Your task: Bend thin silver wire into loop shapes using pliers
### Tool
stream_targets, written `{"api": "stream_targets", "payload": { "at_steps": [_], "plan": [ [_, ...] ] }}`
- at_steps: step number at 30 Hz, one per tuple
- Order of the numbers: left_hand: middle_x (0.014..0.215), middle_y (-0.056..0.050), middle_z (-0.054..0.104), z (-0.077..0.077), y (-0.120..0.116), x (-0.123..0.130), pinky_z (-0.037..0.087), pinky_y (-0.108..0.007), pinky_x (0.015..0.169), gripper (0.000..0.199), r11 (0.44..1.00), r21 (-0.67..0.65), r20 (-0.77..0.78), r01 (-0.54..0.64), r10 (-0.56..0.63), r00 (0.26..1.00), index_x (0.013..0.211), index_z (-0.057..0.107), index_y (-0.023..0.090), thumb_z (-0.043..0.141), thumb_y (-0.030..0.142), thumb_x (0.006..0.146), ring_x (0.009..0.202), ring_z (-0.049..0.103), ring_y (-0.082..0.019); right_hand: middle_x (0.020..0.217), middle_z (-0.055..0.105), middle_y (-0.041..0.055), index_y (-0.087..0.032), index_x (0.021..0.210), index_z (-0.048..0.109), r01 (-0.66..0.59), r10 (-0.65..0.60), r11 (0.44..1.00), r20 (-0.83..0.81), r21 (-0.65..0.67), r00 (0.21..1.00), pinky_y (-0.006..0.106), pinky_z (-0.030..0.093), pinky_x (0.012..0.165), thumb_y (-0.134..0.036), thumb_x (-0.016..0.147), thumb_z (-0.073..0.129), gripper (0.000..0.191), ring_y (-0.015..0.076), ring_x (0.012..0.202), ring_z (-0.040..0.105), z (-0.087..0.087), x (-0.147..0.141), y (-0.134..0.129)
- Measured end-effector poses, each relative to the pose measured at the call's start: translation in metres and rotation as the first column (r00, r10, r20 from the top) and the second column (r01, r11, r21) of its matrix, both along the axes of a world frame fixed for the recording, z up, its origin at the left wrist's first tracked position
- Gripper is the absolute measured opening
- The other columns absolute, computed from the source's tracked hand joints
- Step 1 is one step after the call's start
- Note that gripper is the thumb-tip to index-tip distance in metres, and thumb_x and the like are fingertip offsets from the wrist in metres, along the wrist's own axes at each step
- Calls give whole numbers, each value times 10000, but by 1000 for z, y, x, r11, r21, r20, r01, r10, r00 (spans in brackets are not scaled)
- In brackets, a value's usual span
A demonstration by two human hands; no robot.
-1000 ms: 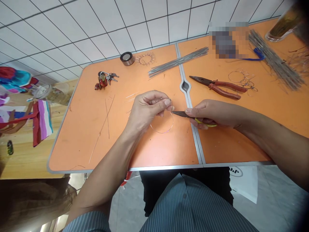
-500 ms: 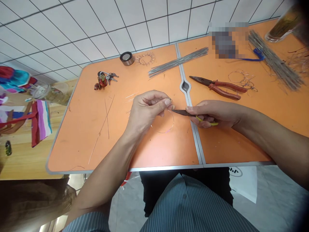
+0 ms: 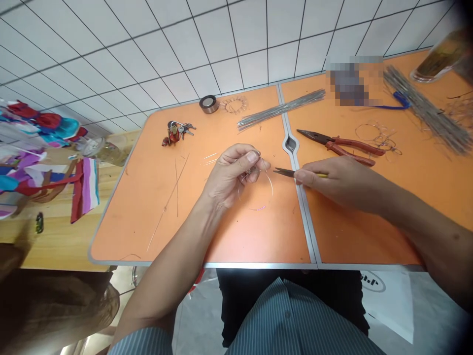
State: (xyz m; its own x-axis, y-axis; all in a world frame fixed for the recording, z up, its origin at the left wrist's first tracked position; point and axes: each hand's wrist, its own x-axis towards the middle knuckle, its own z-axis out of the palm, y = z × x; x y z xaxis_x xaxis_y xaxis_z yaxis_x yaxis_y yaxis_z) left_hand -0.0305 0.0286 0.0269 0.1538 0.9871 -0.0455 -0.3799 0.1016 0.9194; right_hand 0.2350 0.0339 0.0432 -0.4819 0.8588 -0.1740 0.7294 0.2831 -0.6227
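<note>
My left hand [image 3: 232, 175] pinches the top of a thin wire ring [image 3: 255, 195] between thumb and fingers. A few tiny pink beads [image 3: 261, 208] sit on the ring's lower curve. My right hand [image 3: 332, 181] shut on small yellow-handled pliers [image 3: 291, 173] holds their dark pointed jaws just right of the ring, not touching it. The yellow handles are mostly hidden inside my fingers. The ring's top and its joined wire ends are hidden by my left fingers.
Red-handled pliers [image 3: 342, 146] and bent wire scraps [image 3: 379, 138] lie right of the table's centre seam [image 3: 291, 145]. Bundles of straight wire [image 3: 281, 109] lie at the back, beside a metal spool [image 3: 209, 104], and keys [image 3: 175, 133] lie on the left.
The pliers tips have drawn slightly right, away from the ring. The handles have sunk further into my right hand. The whole view has shifted, with the table lower and further right.
</note>
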Motion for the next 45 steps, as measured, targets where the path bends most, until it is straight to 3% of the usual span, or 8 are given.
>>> {"api": "stream_targets", "payload": {
  "at_steps": [5, 10, 18, 28, 35, 38, 42, 45],
  "plan": [
    [687, 11, 759, -1, 0, 0, 478, -177, 494, 393, 999, -21, 89, 41, -39, 995, 820, 733, 214, 1038, 408, 663, 538, 610, -83, 906, 742, 113, -213, 860, 745, -52, -163, 852, 359, 521, 919, 368, 209, 637, -520, 1109, 504, 462, 292, 937, 639, -19, -5, -10],
    [665, 20, 734, -2, 1, -3, 473, -177, 489, 425, 998, -31, 150, 59, -54, 987, 815, 719, 227, 1055, 413, 633, 585, 640, -106, 843, 713, 135, -174, 879, 776, -292, -76, 760, 525, 581, 848, 383, 277, 733, -427, 1119, 473, 462, 285, 868, 615, -29, -4, -9],
    [624, 36, 715, -2, 0, -5, 460, -179, 475, 396, 995, 32, 243, 97, -102, 965, 804, 732, 223, 1062, 379, 651, 491, 557, -75, 828, 709, 150, -153, 883, 795, -286, -77, 731, 491, 619, 868, 392, 240, 730, -395, 1122, 510, 444, 279, 815, 597, -30, -8, -10],
    [630, 42, 713, -2, 0, -7, 475, -205, 471, 402, 994, 63, 224, 95, -106, 969, 810, 726, 227, 1050, 409, 658, 471, 541, -80, 849, 720, 138, -178, 935, 805, -322, -37, 738, 513, 593, 858, 387, 219, 709, -376, 1141, 448, 457, 284, 851, 582, -32, -5, -9],
    [849, -15, 817, -3, -5, -1, 504, -204, 567, 308, 997, 81, -62, 19, -14, 998, 839, 741, 206, 965, 413, 790, 561, 624, -69, 907, 718, 141, -165, 912, 772, -242, -106, 762, 484, 601, 869, 383, 283, 698, -420, 1099, 525, 400, 279, 829, 618, -33, -4, -11],
    [913, -31, 835, -6, -6, 4, 525, -207, 599, 288, 997, 71, -121, -28, 37, 992, 866, 753, 196, 950, 399, 813, 596, 652, -71, 1009, 753, 148, -173, 945, 769, -98, -109, 798, 303, 594, 947, 390, 343, 720, -412, 1104, 504, 390, 289, 911, 656, -27, -8, -12],
    [972, -38, 846, -9, -7, 8, 558, -218, 632, 287, 995, 63, -142, -74, 83, 986, 901, 763, 199, 944, 407, 820, 636, 694, -85, 942, 782, 40, -236, 995, 775, 80, -53, 968, -120, 237, 991, 349, 413, 698, -435, 1087, 545, 318, 201, 818, 662, -13, -19, -18],
    [1007, -43, 849, -10, -9, 11, 569, -219, 635, 292, 995, 69, -149, -65, 75, 986, 912, 760, 197, 928, 425, 840, 650, 717, -93, 819, 756, 9, -228, 958, 756, 121, -90, 986, -244, 114, 966, 332, 424, 665, -400, 1012, 648, 210, 169, 713, 629, -9, -28, -23]
  ]
}}
